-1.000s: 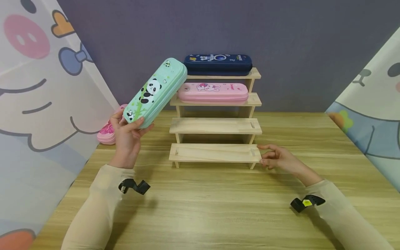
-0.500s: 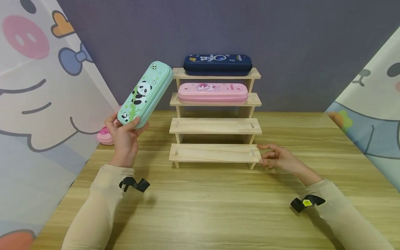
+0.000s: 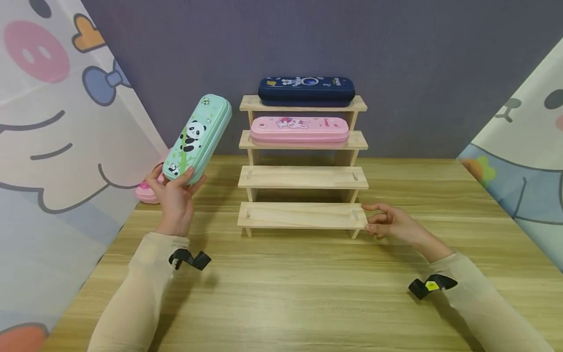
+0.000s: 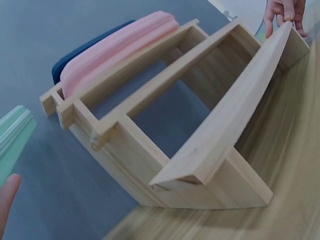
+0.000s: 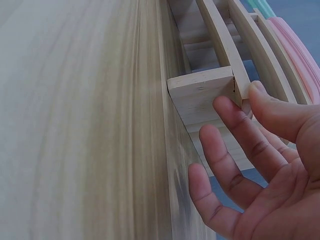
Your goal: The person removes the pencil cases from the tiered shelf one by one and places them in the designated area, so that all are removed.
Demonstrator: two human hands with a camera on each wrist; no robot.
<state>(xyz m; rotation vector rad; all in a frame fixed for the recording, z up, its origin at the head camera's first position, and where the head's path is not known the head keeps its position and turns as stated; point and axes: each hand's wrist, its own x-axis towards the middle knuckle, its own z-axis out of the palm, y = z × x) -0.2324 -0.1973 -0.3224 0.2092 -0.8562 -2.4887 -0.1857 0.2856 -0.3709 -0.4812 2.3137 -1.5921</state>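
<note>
My left hand [image 3: 176, 203] grips the lower end of a mint green pencil case [image 3: 191, 142] with a panda and bamboo print, held tilted in the air left of the rack. Only a green corner of the case [image 4: 15, 135] and one fingertip show in the left wrist view. At the right end of the lowest step of a four-tier wooden display rack [image 3: 303, 215], my right hand [image 3: 391, 225] pinches the board's end between thumb and fingers. In the right wrist view, the thumb [image 5: 265, 97] lies on the board's corner, with several fingers loosely bent below.
A dark blue space-print pencil case [image 3: 306, 92] lies on the rack's top tier, and a pink rabbit-print one [image 3: 300, 129] on the tier beneath. Behind my left hand, a pink case [image 3: 147, 192] is partly hidden on the table [image 3: 281, 288]. A grey wall stands behind.
My left hand has drawn the mint green pencil case left and slightly down, away from the rack, turning it more upright. The right hand stays at the lowest step.
</note>
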